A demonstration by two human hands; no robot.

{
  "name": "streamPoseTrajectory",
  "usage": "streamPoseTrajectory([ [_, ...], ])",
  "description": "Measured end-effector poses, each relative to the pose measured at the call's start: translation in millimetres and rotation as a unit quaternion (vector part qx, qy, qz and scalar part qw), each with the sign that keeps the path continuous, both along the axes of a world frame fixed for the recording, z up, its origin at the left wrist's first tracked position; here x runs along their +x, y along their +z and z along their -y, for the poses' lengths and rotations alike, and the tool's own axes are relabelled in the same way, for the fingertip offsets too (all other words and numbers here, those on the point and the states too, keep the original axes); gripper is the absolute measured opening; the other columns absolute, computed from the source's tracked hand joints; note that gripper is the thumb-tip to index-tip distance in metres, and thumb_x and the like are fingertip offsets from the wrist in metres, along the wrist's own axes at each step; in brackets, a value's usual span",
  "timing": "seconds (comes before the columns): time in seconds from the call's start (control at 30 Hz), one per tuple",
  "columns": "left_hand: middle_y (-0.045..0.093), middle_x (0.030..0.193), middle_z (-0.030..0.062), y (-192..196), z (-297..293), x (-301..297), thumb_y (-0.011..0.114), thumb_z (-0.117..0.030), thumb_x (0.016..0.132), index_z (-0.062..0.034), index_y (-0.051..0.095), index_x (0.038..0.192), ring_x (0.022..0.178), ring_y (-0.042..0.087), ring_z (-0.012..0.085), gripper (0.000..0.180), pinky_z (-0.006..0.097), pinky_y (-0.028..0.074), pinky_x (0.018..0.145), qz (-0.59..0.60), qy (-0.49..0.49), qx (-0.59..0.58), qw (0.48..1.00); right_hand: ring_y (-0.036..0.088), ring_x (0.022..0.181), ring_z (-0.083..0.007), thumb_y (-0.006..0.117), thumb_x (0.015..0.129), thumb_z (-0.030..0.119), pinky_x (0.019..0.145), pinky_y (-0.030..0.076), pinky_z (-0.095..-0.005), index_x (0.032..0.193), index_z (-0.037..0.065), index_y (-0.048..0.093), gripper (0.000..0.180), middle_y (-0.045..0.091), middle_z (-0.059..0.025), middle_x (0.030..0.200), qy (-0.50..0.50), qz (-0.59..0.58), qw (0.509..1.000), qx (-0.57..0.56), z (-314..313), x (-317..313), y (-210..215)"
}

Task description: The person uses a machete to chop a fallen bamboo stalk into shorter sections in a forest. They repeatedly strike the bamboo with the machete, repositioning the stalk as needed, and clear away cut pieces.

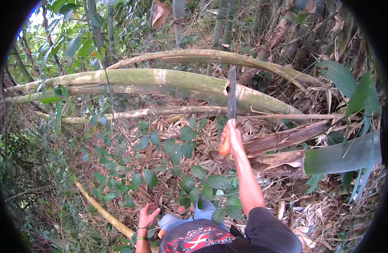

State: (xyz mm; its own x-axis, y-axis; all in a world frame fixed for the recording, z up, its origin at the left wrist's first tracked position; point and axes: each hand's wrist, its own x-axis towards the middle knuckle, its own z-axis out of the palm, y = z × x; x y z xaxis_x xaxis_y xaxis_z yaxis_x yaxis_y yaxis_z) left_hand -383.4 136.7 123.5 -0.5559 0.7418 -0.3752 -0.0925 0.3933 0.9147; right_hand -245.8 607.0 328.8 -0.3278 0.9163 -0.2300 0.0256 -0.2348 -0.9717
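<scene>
My right hand (232,137) is wrapped round the orange handle of a machete (232,99), arm stretched forward. The long dark blade points away from me and lies over a thick green bamboo stem (189,79), beside a dark notch (227,88) cut in it. Whether the blade touches the stem I cannot tell. Low and to the left, my left hand (147,216) holds nothing, its fingers curved and apart. Bracelets circle that wrist.
More bamboo stems (185,54) arch behind and below the cut one. At right lie a thick cut bamboo piece (343,157) and brown sheaths (286,137). A yellowish pole (103,211) slants at lower left. Leafy plants (187,147) and dry litter cover the ground.
</scene>
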Motion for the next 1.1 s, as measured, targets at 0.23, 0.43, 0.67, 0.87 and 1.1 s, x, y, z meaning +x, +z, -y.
streamPoseTrajectory([
  [0.23, 0.073, 0.106, 0.0165, 4.8, -27.7, 4.6, 0.081, -0.035, 0.080, 0.0019, 0.064, 0.121, 0.102, 0.070, 0.0251, 0.058, 0.037, 0.054, 0.091, -0.029, -0.063, -0.037, 0.997, 0.047, 0.042, -0.0088, 0.062, 0.099, 0.040, 0.039, 0.038, -0.0255, 0.080, 0.009, 0.053, 0.037, 0.048, 0.0022, 0.055, -0.098, 0.009, 0.986, 0.133, 14.0, -43.9, -41.8],
  [0.43, 0.072, 0.108, 0.0168, 24.2, -73.1, 7.6, 0.081, -0.039, 0.080, -0.0009, 0.064, 0.122, 0.105, 0.069, 0.0273, 0.059, 0.038, 0.053, 0.093, -0.042, -0.113, 0.011, 0.993, 0.045, 0.045, -0.0111, 0.060, 0.100, 0.039, 0.044, 0.037, -0.0306, 0.076, 0.004, 0.058, 0.043, 0.048, 0.0001, 0.053, -0.123, 0.123, 0.957, 0.234, 39.7, -4.0, -46.0],
  [0.67, 0.072, 0.107, 0.0175, 18.1, -69.5, 2.5, 0.080, -0.041, 0.080, 0.0008, 0.064, 0.120, 0.104, 0.069, 0.0297, 0.060, 0.040, 0.053, 0.092, -0.085, -0.130, 0.050, 0.987, 0.051, 0.045, -0.0137, 0.028, 0.104, 0.059, 0.048, 0.042, -0.0271, 0.075, 0.008, 0.053, 0.064, 0.050, 0.0005, 0.050, -0.113, -0.053, 0.737, 0.664, 45.2, -51.9, 282.3],
  [0.87, 0.072, 0.106, 0.0167, 14.7, -58.1, 5.8, 0.081, -0.040, 0.078, -0.0018, 0.065, 0.120, 0.103, 0.070, 0.0290, 0.059, 0.040, 0.054, 0.091, -0.094, -0.116, 0.034, 0.988, 0.059, 0.060, -0.0284, 0.036, 0.098, 0.061, 0.062, 0.047, -0.0422, 0.081, 0.000, 0.056, 0.066, 0.058, -0.0146, 0.065, -0.128, -0.227, 0.691, 0.674, 33.6, -53.5, 263.0],
  [1.1, 0.072, 0.106, 0.0173, 14.6, -26.1, 15.2, 0.082, -0.040, 0.078, -0.0003, 0.065, 0.120, 0.103, 0.070, 0.0288, 0.061, 0.039, 0.054, 0.091, -0.059, -0.064, 0.048, 0.995, 0.062, 0.053, -0.0246, 0.057, 0.096, 0.055, 0.054, 0.047, -0.0419, 0.064, 0.002, 0.061, 0.063, 0.059, -0.0118, 0.055, -0.113, 0.240, 0.926, 0.267, 10.0, -29.4, -16.1],
])
